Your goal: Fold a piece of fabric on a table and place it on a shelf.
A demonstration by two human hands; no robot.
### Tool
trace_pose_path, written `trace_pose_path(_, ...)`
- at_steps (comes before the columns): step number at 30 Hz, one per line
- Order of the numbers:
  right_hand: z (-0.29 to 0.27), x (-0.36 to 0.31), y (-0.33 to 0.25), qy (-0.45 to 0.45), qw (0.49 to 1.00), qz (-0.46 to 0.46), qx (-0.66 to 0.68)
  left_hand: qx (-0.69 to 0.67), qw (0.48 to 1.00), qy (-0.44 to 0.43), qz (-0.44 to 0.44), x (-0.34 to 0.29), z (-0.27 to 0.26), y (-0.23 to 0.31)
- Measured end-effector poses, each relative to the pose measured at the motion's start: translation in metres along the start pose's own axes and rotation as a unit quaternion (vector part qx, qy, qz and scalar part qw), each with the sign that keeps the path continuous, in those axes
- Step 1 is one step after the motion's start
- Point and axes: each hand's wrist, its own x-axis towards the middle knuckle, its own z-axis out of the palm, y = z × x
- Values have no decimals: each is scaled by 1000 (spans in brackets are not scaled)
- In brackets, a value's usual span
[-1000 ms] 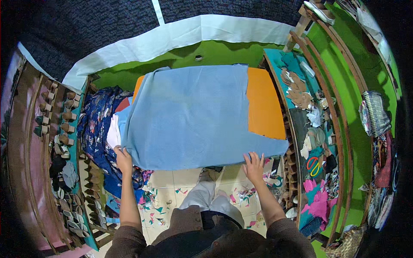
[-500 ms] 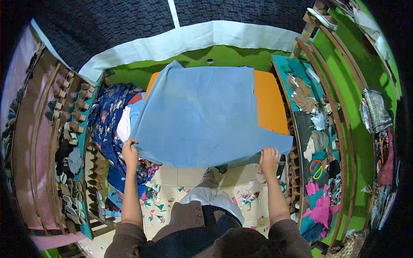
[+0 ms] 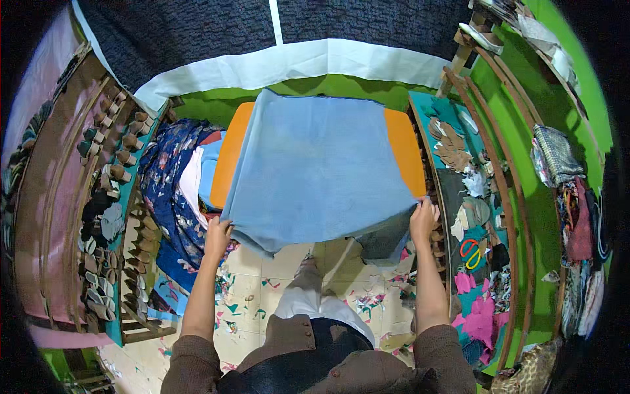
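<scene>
A large sheet of blue fabric (image 3: 315, 164) lies spread over an orange table (image 3: 231, 154), whose left and right sides show past the cloth. My left hand (image 3: 217, 238) pinches the fabric at its near left edge. At the near right, my right hand (image 3: 424, 217) has its fingers closed on the cloth's edge. Between the hands the near edge sags over the table front, with a corner drooping beside my left hand and a darker underside hanging down near my right.
Left stands a rack (image 3: 128, 197) of wooden shoe forms, beside a heap of dark blue patterned cloth (image 3: 174, 177). The right bench holds brown cut pieces (image 3: 449, 146), red-and-yellow scissors (image 3: 470, 254) and pink scraps (image 3: 481, 318). Cuttings litter the tiled floor (image 3: 269, 269).
Both hands have moved to the right, the right one also upward. The fabric has shifted, uncovering more of the table's left side, and its right part now hangs over the front.
</scene>
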Motion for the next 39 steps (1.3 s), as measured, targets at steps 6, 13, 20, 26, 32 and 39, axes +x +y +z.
trace_pose_path(6, -39, -37, 13, -11, 981, -183, -63, 47, 988, 144, -5, -61, -6, -4)
trace_pose_path(13, -69, -92, 3, 54, 989, -135, 6, 78, 980, 181, -7, -117, -61, 11)
trace_pose_path(20, -107, -156, -26, 95, 994, -45, 27, 95, 965, 241, 31, -167, -97, -8)
trace_pose_path(26, -140, -229, -60, 150, 988, 19, 24, 70, 956, 284, 26, -217, -123, -25)
trace_pose_path(32, -179, -276, -74, 177, 984, 36, -6, 64, 953, 292, 48, -257, -156, -39)
trace_pose_path(39, -219, -290, -81, 238, 969, -37, -54, 54, 935, 347, 48, -277, -191, -40)
